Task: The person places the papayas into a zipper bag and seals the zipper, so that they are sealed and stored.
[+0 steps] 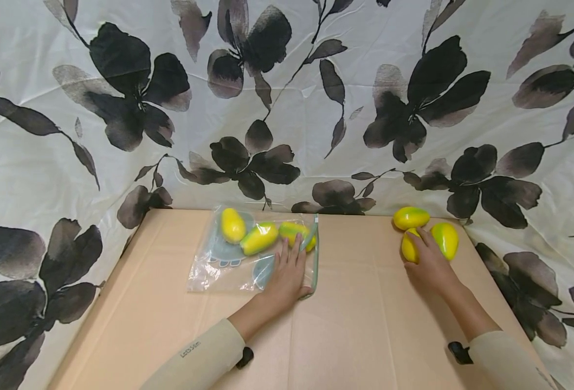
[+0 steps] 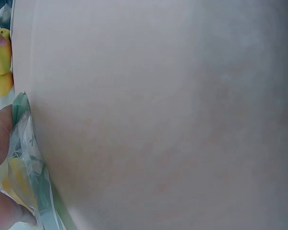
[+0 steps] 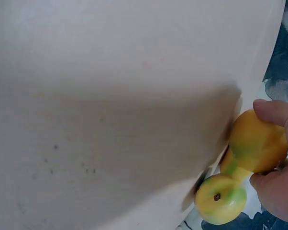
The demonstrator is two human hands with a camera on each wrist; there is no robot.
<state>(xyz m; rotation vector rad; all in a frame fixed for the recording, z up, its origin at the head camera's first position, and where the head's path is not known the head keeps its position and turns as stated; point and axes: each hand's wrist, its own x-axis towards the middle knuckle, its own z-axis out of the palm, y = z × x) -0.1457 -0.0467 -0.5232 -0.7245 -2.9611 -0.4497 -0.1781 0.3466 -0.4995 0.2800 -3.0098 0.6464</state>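
On the left, a clear zip bag (image 1: 201, 276) with a green-edged mouth lies flat. Three yellow-green toy mangoes (image 1: 259, 239) show inside it. My left hand (image 1: 284, 273) rests on the bag by its mouth, fingers straight and thumb at the green edge. In the left wrist view, the bag's rim (image 2: 43, 191) stands raised between thumb and finger. At the far right, my right hand (image 1: 430, 260) pinches a mango (image 3: 259, 141) between thumb and fingers. Beside it lie a second mango (image 1: 411, 218) and a third mango (image 1: 445, 241).
The tan board (image 1: 350, 325) under everything has fold lines and ends just behind the bag and mangoes. A white cloth (image 1: 316, 130) with dark flowers hangs behind it and spreads along both sides.
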